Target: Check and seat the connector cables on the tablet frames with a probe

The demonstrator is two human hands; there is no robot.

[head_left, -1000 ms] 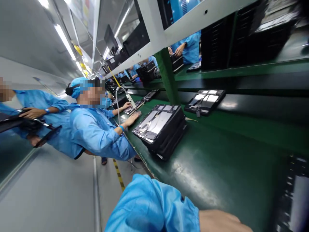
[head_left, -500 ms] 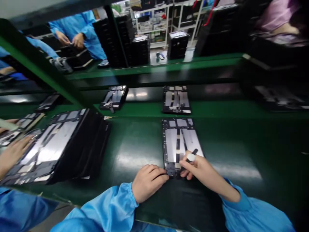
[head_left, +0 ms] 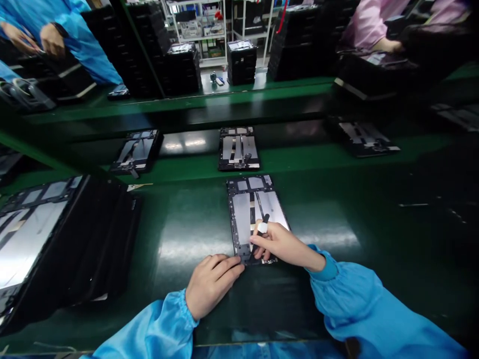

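An opened tablet (head_left: 241, 217), its silver inner plates and dark ribbon strips exposed, lies on the green bench. My left hand (head_left: 213, 281) rests with fingers stretched out and together, the fingertips touching the tablet's near left corner. Over the tablet's near end, my right hand (head_left: 275, 243) is closed around a slim black pen-like tool (head_left: 266, 218). A white band or wrap shows beside the index finger. The tool's lower end points down at the tablet's near edge; its exact kind cannot be made out.
A tall stack of tablets (head_left: 93, 239) stands on the left. Beyond my bench, a lower track carries more opened tablets (head_left: 238, 148). Black stacks (head_left: 241, 62) stand on the far bench, where people in blue (head_left: 88, 45) and pink sleeves work. A green post (head_left: 56, 149) slants at left.
The view has swung right, so the surroundings sit farther left. The tool's tip has shifted slightly left along the tablet's near end. My left hand stays at the corner.
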